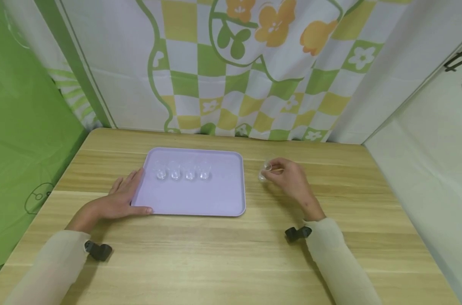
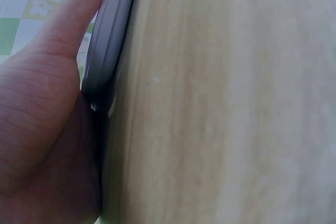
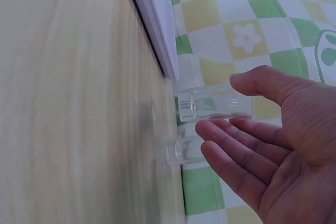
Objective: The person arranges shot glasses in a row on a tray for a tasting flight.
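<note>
A row of several small clear shot glasses [image 1: 190, 173] stands on a light purple tray [image 1: 189, 199]. My left hand [image 1: 118, 201] rests at the tray's left front corner, fingers along the left edge and thumb [image 2: 58, 30] at the front rim. To the right of the tray, my right hand [image 1: 291, 178] pinches another clear shot glass [image 3: 218, 102] between thumb and fingertips. That glass is upright; whether its base touches the table cannot be told. In the right wrist view a further shot glass [image 3: 182, 150] stands behind the fingers, partly hidden.
The wooden table [image 1: 215, 258] reaches back to a patterned curtain [image 1: 238, 93] in green, yellow and white. A green sheet [image 1: 25, 127] hangs on the left and a white panel [image 1: 429, 169] stands on the right. Both sleeves carry black wrist cameras [image 1: 101, 251].
</note>
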Available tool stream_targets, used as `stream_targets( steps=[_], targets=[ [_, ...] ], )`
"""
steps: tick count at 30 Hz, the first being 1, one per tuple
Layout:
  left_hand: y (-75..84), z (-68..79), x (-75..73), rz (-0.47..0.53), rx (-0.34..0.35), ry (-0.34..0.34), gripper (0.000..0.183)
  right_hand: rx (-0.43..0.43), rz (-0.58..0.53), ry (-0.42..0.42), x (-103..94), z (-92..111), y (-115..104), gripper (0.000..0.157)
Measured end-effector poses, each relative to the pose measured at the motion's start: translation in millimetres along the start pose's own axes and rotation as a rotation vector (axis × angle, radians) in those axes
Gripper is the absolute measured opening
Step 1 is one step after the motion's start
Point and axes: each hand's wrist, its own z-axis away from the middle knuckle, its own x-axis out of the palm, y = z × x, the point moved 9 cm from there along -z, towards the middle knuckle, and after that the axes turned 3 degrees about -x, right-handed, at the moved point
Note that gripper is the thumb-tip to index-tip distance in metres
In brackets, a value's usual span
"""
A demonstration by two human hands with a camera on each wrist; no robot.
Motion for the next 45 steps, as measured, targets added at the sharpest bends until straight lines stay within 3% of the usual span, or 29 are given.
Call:
stream_targets(
  steps=[6, 15, 20, 26, 30, 45],
  targets=[
    [7.5, 1.7, -3.8, 0.003, -0.003, -0.023, 0.125, -0.037, -0.005, 0.001, 6.0, -4, -11, 0.033],
    [-0.8, -0.1, 0.7, 0.022, 0.041, 0.016, 0.124, -0.069, -0.033, -0.039, 24.6, -14, -26, 0.034],
    [-7.1, -1.6, 2.9, -0.007, 0.000, 0.009, 0.124, -0.080, -0.054, -0.070, 40.9, -21, -34, 0.032],
    [-3.3, -0.9, 1.7, 0.012, 0.032, 0.009, 0.124, -0.069, -0.067, -0.114, 61.7, -27, -41, 0.028],
    [-5.0, -1.3, 1.9, -0.001, 0.005, 0.002, 0.125, -0.056, -0.069, -0.139, 73.6, -29, -44, 0.028],
    [-7.5, -3.0, 2.9, -0.014, -0.027, -0.013, 0.126, -0.074, -0.003, -0.163, 95.0, -37, -57, 0.026]
  ],
)
